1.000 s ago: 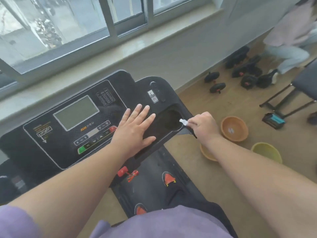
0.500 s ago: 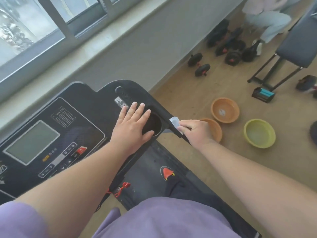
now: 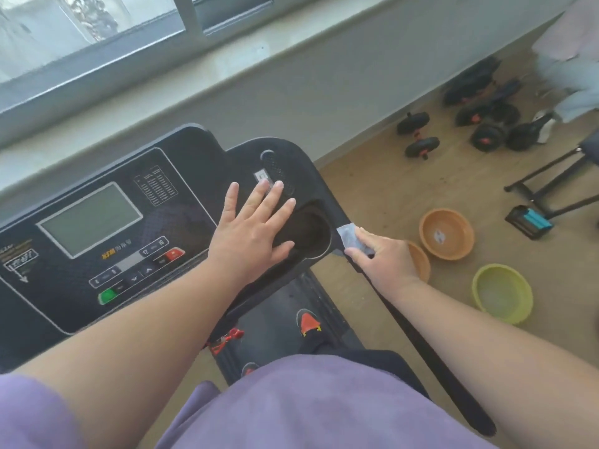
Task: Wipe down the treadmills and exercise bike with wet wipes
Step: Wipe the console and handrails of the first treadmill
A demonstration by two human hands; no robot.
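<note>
left hand (image 3: 251,233) flat on treadmill console (image 3: 181,202), right hand (image 3: 385,259) with wet wipe (image 3: 350,236)

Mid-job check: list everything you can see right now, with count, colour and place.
treadmill console: one, black with grey screen, below the window
cup holder: one, black, console's right end
wet wipe: one, white, at the console's right edge
handrail: one, black, running back from that edge
basins: three, two orange and one yellow-green, floor on the right
dumbbells: several, black, floor by the wall
bench frame: one, black, far right
window: one, grey frame, top
left hand: flat on the console
right hand: pinches the wet wipe
</note>
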